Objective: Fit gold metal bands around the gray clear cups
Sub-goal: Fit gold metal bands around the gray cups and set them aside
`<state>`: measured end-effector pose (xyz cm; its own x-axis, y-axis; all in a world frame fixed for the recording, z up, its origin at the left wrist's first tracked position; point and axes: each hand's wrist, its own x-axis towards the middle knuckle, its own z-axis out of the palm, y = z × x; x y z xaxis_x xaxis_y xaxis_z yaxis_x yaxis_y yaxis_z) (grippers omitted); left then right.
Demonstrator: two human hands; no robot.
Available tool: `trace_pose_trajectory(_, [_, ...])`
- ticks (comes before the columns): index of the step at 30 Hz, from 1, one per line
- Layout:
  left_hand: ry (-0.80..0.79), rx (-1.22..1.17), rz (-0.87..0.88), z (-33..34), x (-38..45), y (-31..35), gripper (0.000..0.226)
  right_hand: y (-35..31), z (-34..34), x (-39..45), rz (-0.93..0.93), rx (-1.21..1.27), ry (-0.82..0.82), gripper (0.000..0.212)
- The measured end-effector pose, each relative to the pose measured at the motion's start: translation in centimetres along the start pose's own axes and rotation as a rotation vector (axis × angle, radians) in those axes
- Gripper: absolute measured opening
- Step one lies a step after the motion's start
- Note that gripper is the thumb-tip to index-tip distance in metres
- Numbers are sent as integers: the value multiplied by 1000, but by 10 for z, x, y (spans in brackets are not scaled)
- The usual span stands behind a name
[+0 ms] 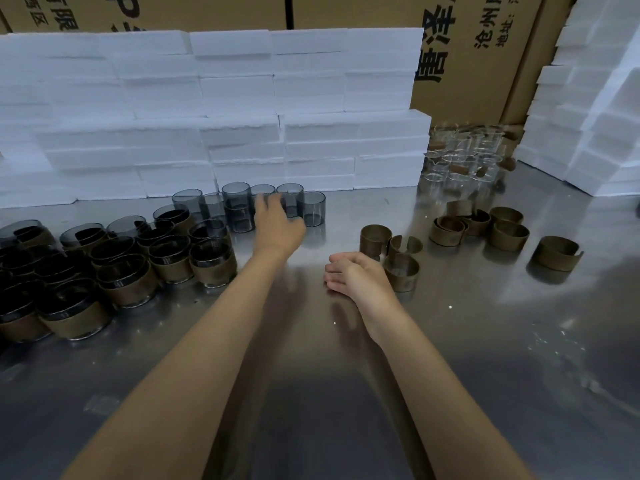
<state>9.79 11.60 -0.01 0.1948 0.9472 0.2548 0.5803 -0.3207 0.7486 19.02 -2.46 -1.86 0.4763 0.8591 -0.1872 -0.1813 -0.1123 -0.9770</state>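
Several bare gray clear cups point(314, 207) stand in a row in front of the foam blocks. My left hand point(277, 226) reaches out to them, its blurred fingers spread at the cups in the middle of the row; I cannot tell if it grips one. My right hand point(356, 275) rests on the steel table with its fingers loosely curled and nothing in them, right beside a gold band point(401, 271). More gold bands point(375, 239) stand just behind it. Several cups fitted with bands point(212, 261) are crowded at the left.
A loose pile of gold bands point(509, 233) and a single one point(556, 252) lie at the right. Clear glass cups point(464, 157) stand at the back right. White foam blocks point(242, 112) form a wall behind, with cardboard boxes point(478, 57) beyond. The steel table point(346, 393) spreads out in front.
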Motion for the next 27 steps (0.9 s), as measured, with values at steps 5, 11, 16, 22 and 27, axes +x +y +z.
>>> trace_pose_trajectory(5, [161,37,0,17,6,-27,39,0,-2,3,9,37,-20,12])
trace_pose_trajectory(11, [260,-106,-42,17,3,-29,26,-2,-2,3,14,60,-29,12])
trace_pose_trajectory(16, [303,-336,16,8,-26,-15,44,-4,-5,0,13,75,-18,21])
trace_pose_trajectory(22, [4,-990,-351,-17,-65,7,47,-9,1,-8,-57,49,-12,41])
trace_pose_trajectory(27, [-277,-1058,-310,-27,-103,8,54,-9,3,-15,-91,-13,-125,70])
